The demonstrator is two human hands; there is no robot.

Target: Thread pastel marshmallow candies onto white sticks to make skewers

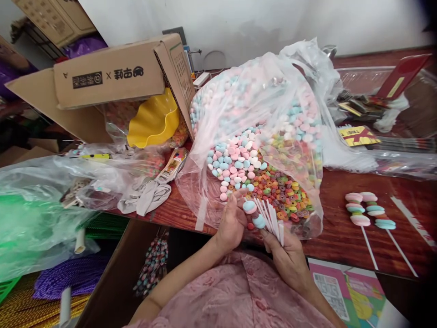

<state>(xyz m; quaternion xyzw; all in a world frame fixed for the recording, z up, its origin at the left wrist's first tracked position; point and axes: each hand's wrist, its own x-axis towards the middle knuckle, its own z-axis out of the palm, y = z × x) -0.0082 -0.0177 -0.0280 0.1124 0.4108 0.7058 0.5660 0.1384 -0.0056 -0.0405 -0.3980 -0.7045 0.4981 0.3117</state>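
My right hand (pixel 287 255) is closed around a fanned bunch of white lollipop sticks (pixel 269 218). Just beyond its thumb are blue-and-pink marshmallows (pixel 250 207) and reddish gummy rings (pixel 250 226), seemingly threaded on a stick. My left hand (pixel 232 223) is beside these sweets, its fingers curled and thumb raised; what it pinches, if anything, is hidden. In front of both hands lies a large clear plastic bag (pixel 198 182) with pink, blue and white marshmallows (pixel 235 159) and colourful gummy rings (pixel 283 191). Two finished-looking candy skewers (pixel 358 209) lie on the table at right.
A cardboard box (pixel 109 73) with a yellow wavy bowl (pixel 153 118) stands at left. Near it are a grey cloth (pixel 145 196) and plastic bags (pixel 34 182). At right sit a clear tray (pixel 362 79) and a yellow label (pixel 358 135). Purple cords (pixel 68 275) lie below the table's left.
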